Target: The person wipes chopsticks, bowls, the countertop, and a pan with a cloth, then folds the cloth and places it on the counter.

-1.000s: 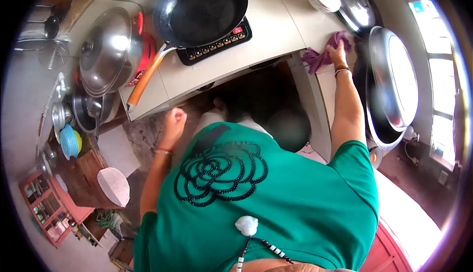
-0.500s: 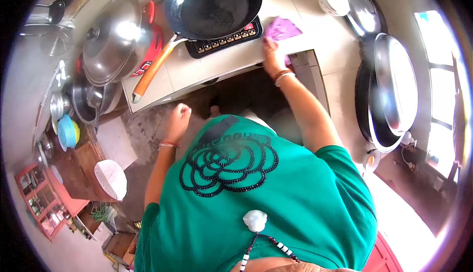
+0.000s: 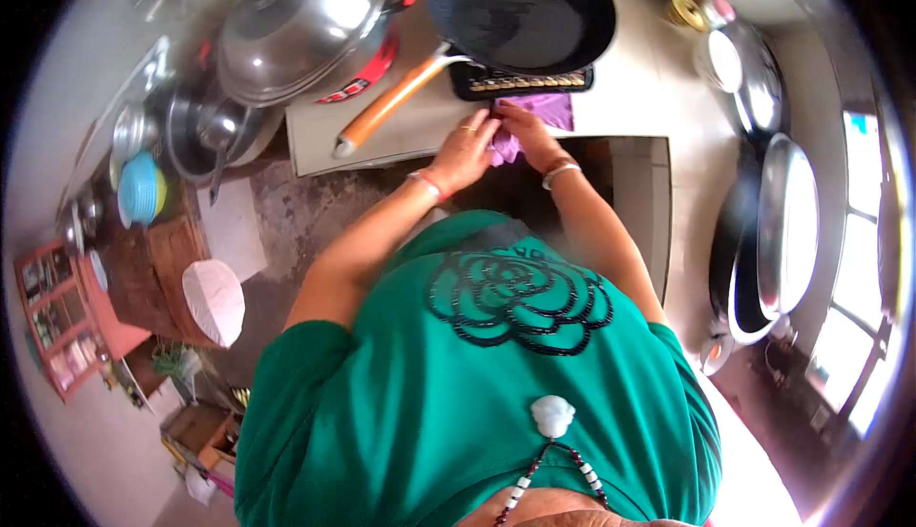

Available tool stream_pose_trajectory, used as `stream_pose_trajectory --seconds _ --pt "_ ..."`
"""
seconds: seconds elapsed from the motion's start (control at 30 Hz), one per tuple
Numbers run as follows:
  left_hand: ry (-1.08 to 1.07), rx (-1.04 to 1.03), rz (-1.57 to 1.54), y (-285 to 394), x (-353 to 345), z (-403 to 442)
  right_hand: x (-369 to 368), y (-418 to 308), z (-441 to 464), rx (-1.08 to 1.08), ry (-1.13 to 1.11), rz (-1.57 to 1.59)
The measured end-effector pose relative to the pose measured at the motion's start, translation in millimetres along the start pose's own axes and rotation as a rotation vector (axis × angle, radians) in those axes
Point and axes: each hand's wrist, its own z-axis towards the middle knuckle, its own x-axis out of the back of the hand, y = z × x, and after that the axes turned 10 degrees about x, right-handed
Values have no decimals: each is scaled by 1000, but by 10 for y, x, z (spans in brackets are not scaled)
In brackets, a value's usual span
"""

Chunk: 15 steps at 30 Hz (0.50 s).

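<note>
Both hands meet at the counter's front edge, just below the black induction cooker (image 3: 523, 82). My right hand (image 3: 530, 136) is closed on a purple cloth (image 3: 549, 110), part of which lies spread on the counter while another part hangs over the edge. Against the cloth's left side is my left hand (image 3: 465, 153), its fingers bent together; whether it pinches the cloth is too small to tell. A black wok (image 3: 523, 12) with a wooden handle (image 3: 393, 107) rests on the cooker.
Left of the wok stands a red pot with a domed steel lid (image 3: 301, 26). A white bowl (image 3: 720, 62), jars (image 3: 687, 10) and large pans (image 3: 787, 227) line the right side of the counter (image 3: 637, 69). Below the edge is an open recess.
My right hand has brought the cloth leftward from the right part of the counter to the cooker's front. My left hand has risen to meet it. The view has shifted left.
</note>
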Motion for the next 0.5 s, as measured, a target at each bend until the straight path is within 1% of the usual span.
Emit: stream_pose_trajectory --seconds 0.03,0.07,0.1,0.13,0.2,0.23,0.27,0.3,0.33,0.4,0.43,0.5 --pt "-44 -19 -12 52 20 59 73 -167 -23 -95 6 286" --pt "-68 -40 -13 96 -10 118 101 -420 -39 -23 -74 -64" --pt "-77 -86 168 59 -151 135 104 -608 -61 59 -148 -414" --pt "-105 -93 245 91 -150 171 100 -624 -69 -19 -118 -218" --pt "-163 -66 415 98 -184 229 198 -129 -117 -66 -1 -9" --pt "-197 -32 509 46 -245 237 181 -92 -179 -13 16 -99" --pt "-206 -53 624 -14 -252 242 136 -199 -192 -144 150 87" --pt "-202 -31 620 -91 -249 192 95 -309 -227 -282 287 270" --pt "-219 -17 626 -139 -207 144 122 -340 -283 -281 247 282" --pt "-237 24 603 -289 -122 49 146 -448 -424 -352 237 306" --pt "-205 77 457 -419 -113 -31 149 -510 -514 -391 229 318" --pt "-139 88 404 -656 70 -259 168 -563 -693 -423 237 324"
